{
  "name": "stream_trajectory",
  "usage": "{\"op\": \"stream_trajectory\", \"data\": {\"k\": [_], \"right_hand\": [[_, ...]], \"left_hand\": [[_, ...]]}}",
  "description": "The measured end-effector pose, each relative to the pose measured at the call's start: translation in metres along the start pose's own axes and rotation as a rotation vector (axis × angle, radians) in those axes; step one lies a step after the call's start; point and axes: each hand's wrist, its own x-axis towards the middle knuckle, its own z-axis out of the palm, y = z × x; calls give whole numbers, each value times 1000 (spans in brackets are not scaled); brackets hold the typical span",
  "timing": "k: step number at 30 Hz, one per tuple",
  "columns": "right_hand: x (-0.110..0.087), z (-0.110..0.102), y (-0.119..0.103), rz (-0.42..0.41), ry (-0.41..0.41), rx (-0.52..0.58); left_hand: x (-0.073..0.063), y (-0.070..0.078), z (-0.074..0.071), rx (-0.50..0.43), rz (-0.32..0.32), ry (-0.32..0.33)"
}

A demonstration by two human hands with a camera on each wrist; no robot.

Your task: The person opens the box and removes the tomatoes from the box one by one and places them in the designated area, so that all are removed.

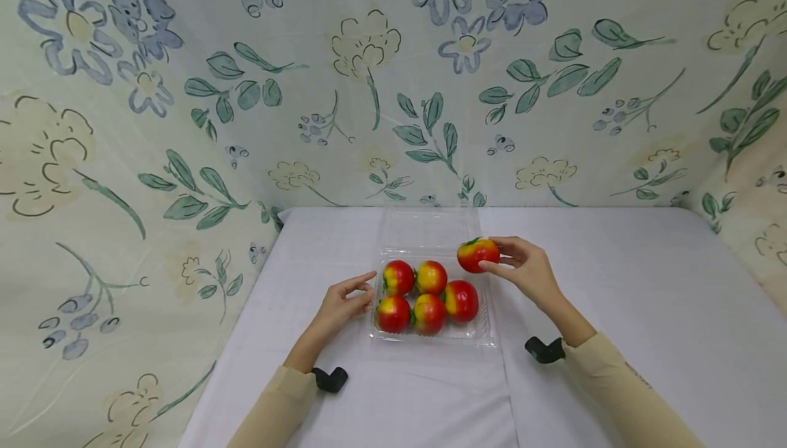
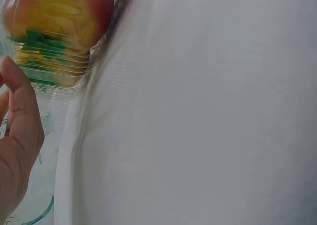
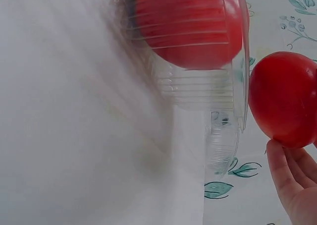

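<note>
On the white-clothed desk (image 1: 615, 284), we see a clear, thin-walled plastic box (image 1: 486, 318) with ribbed sides and its transparent lid (image 1: 430, 229) folded back, holding five glossy, rounded red-and-yellow fruits (image 1: 429, 314), some showing green leafy tops. Above its far right corner, the right hand (image 1: 525, 267) pinches a sixth, smooth-skinned fruit (image 1: 476, 255) between thumb and fingers. We find the left hand (image 1: 344, 304) at the box's left wall, its fingers loosely bent and gripping nothing, though we cannot tell whether they touch the plastic.
</note>
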Motion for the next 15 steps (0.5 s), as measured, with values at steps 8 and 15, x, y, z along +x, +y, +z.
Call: {"op": "stream_trajectory", "data": {"k": [8, 15], "right_hand": [[-2, -5, 5, 33, 31, 27], [-2, -10, 11, 44, 68, 44]], "left_hand": [[1, -1, -1, 9, 0, -1], [0, -2, 0, 1, 0, 7]]}}
